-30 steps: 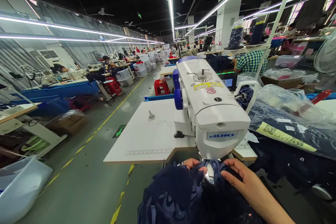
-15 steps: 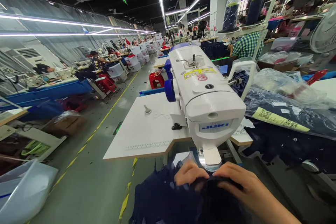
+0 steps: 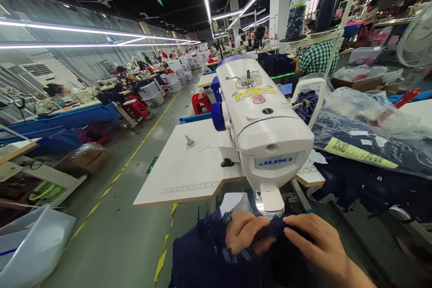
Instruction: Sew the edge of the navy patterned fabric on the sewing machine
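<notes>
A white sewing machine point(image 3: 263, 130) stands on a white table point(image 3: 189, 171) in front of me. Just below its head, both my hands grip a dark navy patterned fabric point(image 3: 209, 256) bunched at the bottom of the view. My left hand point(image 3: 245, 231) pinches a fold of the cloth with the fingers curled. My right hand point(image 3: 315, 245) lies on top of the fabric to the right, fingers pressing it, fingertips close to the left hand. The needle area is hidden behind the machine head and the cloth.
Bags of dark fabric in clear plastic point(image 3: 367, 139) lie to the right of the machine. A grey plastic bin point(image 3: 30, 243) sits at lower left. An aisle with a yellow floor line point(image 3: 135, 153) runs left of the table. Other people work at distant stations point(image 3: 317, 60).
The view dropped slightly in the first half second. My hands pulled the fabric back from under the machine head toward me, and the left hand closed more tightly on a fold.
</notes>
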### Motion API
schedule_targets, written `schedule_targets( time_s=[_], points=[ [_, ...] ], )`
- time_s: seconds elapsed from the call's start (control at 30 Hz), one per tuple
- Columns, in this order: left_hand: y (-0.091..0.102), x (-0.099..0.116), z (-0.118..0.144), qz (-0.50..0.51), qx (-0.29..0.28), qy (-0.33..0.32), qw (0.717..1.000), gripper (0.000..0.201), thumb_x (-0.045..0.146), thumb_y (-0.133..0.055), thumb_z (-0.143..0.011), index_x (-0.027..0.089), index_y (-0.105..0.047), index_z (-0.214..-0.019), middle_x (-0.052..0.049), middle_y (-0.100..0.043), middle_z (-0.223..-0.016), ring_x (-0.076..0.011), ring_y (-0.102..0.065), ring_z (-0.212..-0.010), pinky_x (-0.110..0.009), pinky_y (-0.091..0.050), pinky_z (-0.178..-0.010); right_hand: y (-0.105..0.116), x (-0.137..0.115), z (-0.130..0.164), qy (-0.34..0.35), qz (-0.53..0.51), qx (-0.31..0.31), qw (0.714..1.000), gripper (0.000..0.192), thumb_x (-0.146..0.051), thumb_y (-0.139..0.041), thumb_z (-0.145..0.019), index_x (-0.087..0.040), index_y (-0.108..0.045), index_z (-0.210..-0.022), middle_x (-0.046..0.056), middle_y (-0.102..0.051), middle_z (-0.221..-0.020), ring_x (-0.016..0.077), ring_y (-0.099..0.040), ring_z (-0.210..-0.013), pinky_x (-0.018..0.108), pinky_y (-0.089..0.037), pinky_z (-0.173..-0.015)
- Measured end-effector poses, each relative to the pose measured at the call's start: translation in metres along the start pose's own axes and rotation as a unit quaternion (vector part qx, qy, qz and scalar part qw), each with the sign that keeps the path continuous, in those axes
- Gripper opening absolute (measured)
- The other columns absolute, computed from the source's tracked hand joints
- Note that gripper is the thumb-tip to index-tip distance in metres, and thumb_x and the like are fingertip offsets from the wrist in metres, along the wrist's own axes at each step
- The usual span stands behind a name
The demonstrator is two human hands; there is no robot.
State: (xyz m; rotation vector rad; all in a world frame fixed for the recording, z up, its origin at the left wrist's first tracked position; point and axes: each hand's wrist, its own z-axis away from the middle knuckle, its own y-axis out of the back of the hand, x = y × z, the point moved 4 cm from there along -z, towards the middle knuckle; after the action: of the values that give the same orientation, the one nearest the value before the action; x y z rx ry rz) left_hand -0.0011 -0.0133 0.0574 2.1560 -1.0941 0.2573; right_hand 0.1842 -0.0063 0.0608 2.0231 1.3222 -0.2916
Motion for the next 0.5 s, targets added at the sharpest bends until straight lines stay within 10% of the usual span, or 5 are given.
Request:
schedule_targets(
  time_s=[0.5],
  points=[
    [-0.002, 0.005, -0.006, 0.017, -0.015, -0.059, 0.998, 0.005, 0.027, -0.065, -0.078, 0.023, -0.067, -0.079, 0.001, -0.059, -0.067, -0.0113, -0.05, -0.056, -0.026, -0.044, -0.051, -0.002, -0.014, 0.001, 0.164, 0.099, 0.036, 0.981, 0.016, -0.008, -0.058, -0.085, -0.021, -0.067, -0.089, 0.004, -0.074, -0.074, 0.0141, -0.068, -0.063, 0.022, -0.055, -0.057]
  ],
)
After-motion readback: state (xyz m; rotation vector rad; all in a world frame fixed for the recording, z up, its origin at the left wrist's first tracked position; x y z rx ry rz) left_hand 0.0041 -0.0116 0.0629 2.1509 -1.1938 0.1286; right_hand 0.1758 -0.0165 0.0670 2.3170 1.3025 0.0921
